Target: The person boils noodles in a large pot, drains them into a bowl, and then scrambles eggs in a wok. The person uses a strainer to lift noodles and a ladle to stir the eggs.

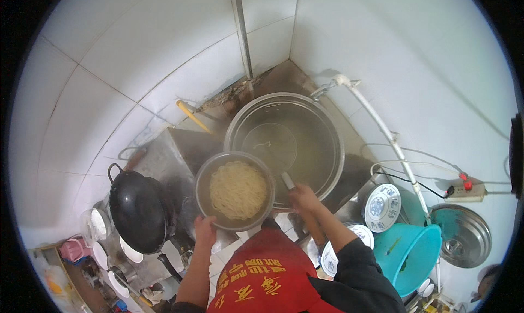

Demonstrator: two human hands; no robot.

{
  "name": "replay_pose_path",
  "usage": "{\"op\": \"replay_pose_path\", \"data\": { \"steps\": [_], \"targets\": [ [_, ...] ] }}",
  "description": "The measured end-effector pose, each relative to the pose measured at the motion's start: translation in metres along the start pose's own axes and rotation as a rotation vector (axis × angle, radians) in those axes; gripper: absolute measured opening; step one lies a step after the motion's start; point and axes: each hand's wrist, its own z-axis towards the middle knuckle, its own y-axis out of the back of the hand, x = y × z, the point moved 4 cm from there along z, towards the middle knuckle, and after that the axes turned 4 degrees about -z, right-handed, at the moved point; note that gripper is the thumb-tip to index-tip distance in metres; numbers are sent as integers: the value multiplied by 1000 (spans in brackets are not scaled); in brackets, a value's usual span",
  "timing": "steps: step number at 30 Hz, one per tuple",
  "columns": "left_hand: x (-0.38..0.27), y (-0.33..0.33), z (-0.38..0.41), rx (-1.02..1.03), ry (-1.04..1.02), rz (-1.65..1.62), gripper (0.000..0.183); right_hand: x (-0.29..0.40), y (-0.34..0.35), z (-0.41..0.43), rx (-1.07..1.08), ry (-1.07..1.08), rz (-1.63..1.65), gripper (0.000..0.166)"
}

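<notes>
My left hand (205, 228) grips the near left rim of a round metal bowl (200, 190). Pale cooked noodles (238, 190) lie in it, and its far edge overlaps the near left rim of a large steel pot (342, 149). Cloudy liquid (282, 137) with a small pale strand afloat fills part of the pot. My right hand (303, 197), at the pot's near right rim, is closed around a handle with a pale metal shank (287, 180); its working end is hidden in the murky liquid.
A black wok (139, 210) stands at the left, with white bowls near it. At the right are patterned plates (381, 206), a turquoise bucket (413, 257) and a metal lid (462, 235). A faucet (323, 90) on a white pipe reaches over the pot's back right edge.
</notes>
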Motion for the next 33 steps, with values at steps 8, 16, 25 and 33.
{"op": "replay_pose_path", "data": {
  "steps": [8,16,25,33],
  "targets": [
    [-33,-41,-23,-49,60,-155,38,104,30,-164,-250,92,-62,50],
    [-34,-68,-37,28,-19,-261,39,97,-30,-229,-357,396,-241,65],
    [-22,-70,-21,-9,-47,-256,40,94,-46,-232,-404,425,-244,69],
    [-14,-133,40,-32,-9,-270,31,171,-7,-125,-647,588,-121,66]
  ]
}}
